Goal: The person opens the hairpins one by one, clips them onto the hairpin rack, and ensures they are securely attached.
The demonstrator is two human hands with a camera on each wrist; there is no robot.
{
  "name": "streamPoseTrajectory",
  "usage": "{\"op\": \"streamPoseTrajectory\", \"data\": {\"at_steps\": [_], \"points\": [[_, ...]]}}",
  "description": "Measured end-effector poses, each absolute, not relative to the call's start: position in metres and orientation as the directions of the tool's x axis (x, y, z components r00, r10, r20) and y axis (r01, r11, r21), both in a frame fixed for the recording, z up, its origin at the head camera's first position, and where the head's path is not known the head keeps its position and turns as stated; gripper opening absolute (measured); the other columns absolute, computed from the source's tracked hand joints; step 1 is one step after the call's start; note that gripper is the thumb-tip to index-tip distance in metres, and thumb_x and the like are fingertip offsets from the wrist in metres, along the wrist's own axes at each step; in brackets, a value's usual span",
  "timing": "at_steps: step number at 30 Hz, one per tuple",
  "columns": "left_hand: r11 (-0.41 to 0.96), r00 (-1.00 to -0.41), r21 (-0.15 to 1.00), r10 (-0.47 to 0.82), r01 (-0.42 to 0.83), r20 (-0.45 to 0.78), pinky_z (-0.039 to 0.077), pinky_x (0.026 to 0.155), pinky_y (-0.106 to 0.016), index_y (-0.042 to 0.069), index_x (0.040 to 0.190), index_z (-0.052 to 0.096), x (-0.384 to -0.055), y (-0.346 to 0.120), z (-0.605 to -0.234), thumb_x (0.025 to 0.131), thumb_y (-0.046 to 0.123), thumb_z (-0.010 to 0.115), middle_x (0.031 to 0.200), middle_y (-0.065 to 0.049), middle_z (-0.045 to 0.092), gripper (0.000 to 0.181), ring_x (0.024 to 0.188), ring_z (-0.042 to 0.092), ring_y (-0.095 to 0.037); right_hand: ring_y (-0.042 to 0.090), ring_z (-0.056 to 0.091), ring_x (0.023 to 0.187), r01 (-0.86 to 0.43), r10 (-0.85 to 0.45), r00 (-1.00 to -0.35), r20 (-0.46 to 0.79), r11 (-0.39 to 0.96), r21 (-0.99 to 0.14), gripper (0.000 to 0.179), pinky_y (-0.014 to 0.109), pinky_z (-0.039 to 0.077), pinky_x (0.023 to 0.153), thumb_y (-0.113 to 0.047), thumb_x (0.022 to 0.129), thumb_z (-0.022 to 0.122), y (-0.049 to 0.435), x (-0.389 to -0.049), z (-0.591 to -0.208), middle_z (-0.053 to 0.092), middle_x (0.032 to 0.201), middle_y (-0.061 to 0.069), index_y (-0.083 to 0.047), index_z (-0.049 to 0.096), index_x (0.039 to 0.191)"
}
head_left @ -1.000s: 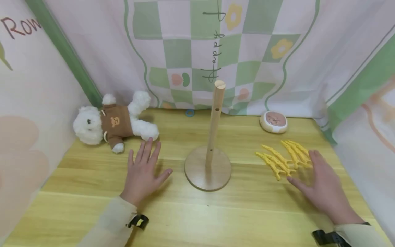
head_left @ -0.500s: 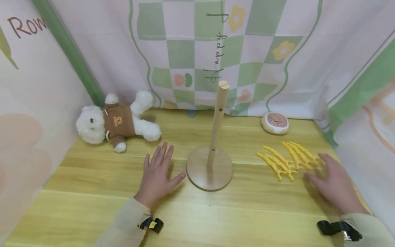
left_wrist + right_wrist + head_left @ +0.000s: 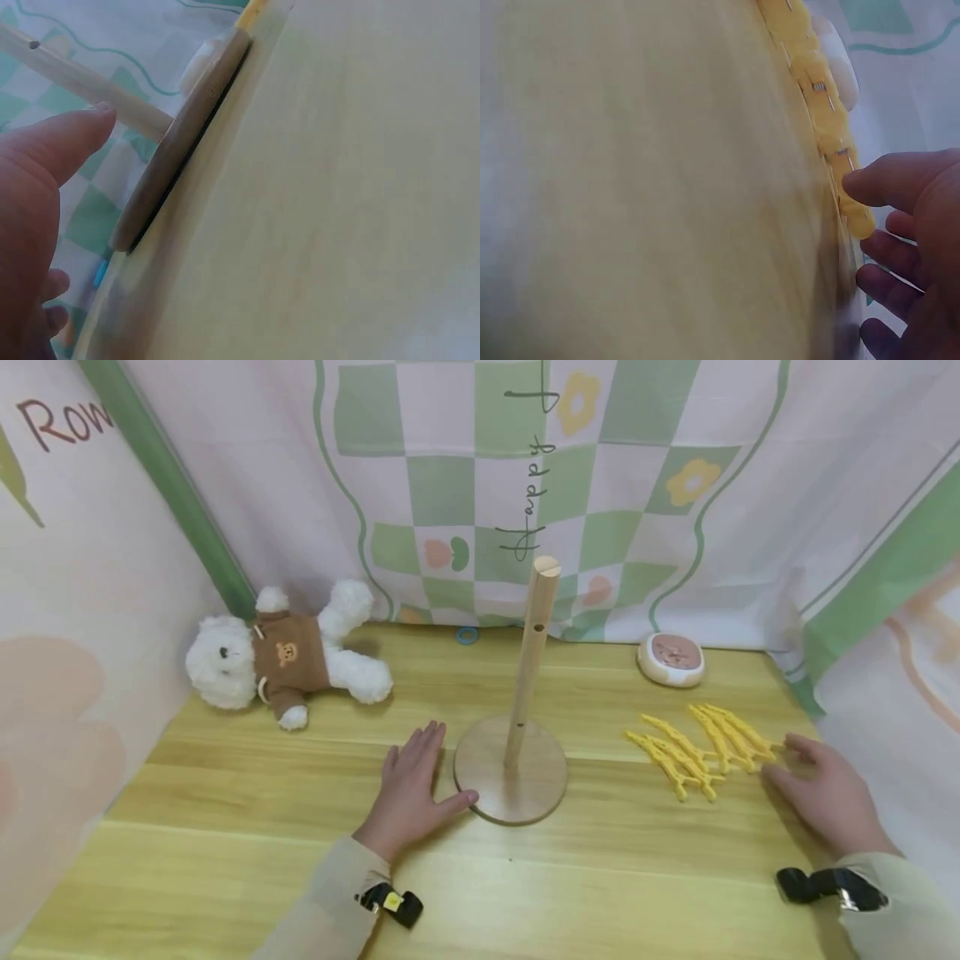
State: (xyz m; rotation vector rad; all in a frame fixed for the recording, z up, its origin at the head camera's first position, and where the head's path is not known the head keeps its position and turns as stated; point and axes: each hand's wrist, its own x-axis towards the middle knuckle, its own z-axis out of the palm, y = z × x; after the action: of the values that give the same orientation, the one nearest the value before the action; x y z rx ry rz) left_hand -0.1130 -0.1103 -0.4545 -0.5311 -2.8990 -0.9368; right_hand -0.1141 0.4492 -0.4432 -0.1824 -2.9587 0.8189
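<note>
A wooden post with small holes (image 3: 528,652) stands upright on a round wooden base (image 3: 480,768) in the middle of the table. My left hand (image 3: 412,793) is just left of that base, palm down with fingers stretched, its thumb overlapping the rim in the head view. The left wrist view shows the thumb (image 3: 75,139) in front of the post. Several yellow plastic clips (image 3: 667,752) lie in a row to the right, small metal springs showing on them (image 3: 825,105). At their right end is my right hand (image 3: 832,793), thumb and fingers apart around the last clip's end.
A white plush toy in a brown shirt (image 3: 288,653) lies at the back left. A small blue ring (image 3: 467,635) is by the curtain (image 3: 442,493). A white rounded device with a pink face (image 3: 671,660) sits behind the clips. Fabric walls stand on both sides.
My left hand has moved right, from near the plush toy to the base's left edge. The right hand has shifted right along the clips to the last one's end.
</note>
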Motion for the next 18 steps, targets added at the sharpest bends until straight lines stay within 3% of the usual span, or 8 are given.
{"op": "streamPoseTrajectory", "data": {"at_steps": [4, 7, 14, 16, 18], "points": [[0.749, -0.941, 0.576, 0.311, 0.328, 0.131, 0.008, 0.119, -0.062, 0.008, 0.16, 0.021, -0.115, -0.103, -0.456, 0.081, 0.068, 0.07, 0.165, -0.011, 0.024, 0.111, 0.152, 0.018, -0.033, 0.059, 0.046, 0.111, 0.09, 0.119, -0.993, 0.029, 0.869, -0.487, 0.073, 0.071, 0.035, 0.088, -0.038, 0.099, 0.063, 0.451, -0.119, -0.443, 0.047, 0.129, 0.042, 0.013, 0.038, 0.144], [0.746, -0.943, 0.585, 0.316, 0.318, 0.11, 0.009, 0.12, -0.06, 0.008, 0.16, 0.024, -0.116, -0.096, -0.457, 0.078, 0.069, 0.072, 0.164, -0.009, 0.026, 0.113, 0.152, 0.019, -0.031, 0.051, 0.055, 0.099, 0.074, 0.103, -0.994, 0.036, 0.878, -0.473, 0.069, 0.059, 0.041, 0.078, -0.036, 0.098, 0.065, 0.451, -0.121, -0.443, 0.053, 0.121, 0.041, 0.015, 0.044, 0.138], [0.744, -0.94, 0.591, 0.335, 0.31, 0.072, 0.009, 0.12, -0.059, 0.006, 0.158, 0.028, -0.118, -0.085, -0.455, 0.073, 0.069, 0.076, 0.162, -0.011, 0.031, 0.117, 0.151, 0.022, -0.031, 0.037, 0.056, 0.092, 0.122, 0.169, -0.984, 0.048, 0.854, -0.505, 0.064, 0.045, 0.039, 0.074, -0.037, 0.096, 0.068, 0.454, -0.122, -0.45, 0.059, 0.115, 0.036, 0.011, 0.052, 0.134], [0.751, -0.939, 0.583, 0.339, 0.31, 0.062, 0.009, 0.12, -0.059, 0.005, 0.158, 0.028, -0.119, -0.083, -0.454, 0.072, 0.069, 0.078, 0.162, -0.012, 0.031, 0.118, 0.151, 0.022, -0.031, 0.022, 0.057, 0.087, 0.165, 0.226, -0.973, 0.051, 0.828, -0.536, 0.065, 0.038, 0.039, 0.073, -0.039, 0.094, 0.069, 0.454, -0.12, -0.453, 0.064, 0.109, 0.027, 0.009, 0.052, 0.136], [0.763, -0.938, 0.568, 0.342, 0.31, 0.053, 0.009, 0.121, -0.058, 0.004, 0.158, 0.028, -0.12, -0.082, -0.453, 0.071, 0.069, 0.078, 0.162, -0.011, 0.031, 0.119, 0.151, 0.022, -0.03, 0.004, 0.055, 0.08, 0.205, 0.286, -0.957, 0.054, 0.793, -0.574, 0.067, 0.03, 0.039, 0.071, -0.04, 0.093, 0.07, 0.453, -0.116, -0.454, 0.069, 0.096, 0.005, 0.007, 0.053, 0.137]]}}
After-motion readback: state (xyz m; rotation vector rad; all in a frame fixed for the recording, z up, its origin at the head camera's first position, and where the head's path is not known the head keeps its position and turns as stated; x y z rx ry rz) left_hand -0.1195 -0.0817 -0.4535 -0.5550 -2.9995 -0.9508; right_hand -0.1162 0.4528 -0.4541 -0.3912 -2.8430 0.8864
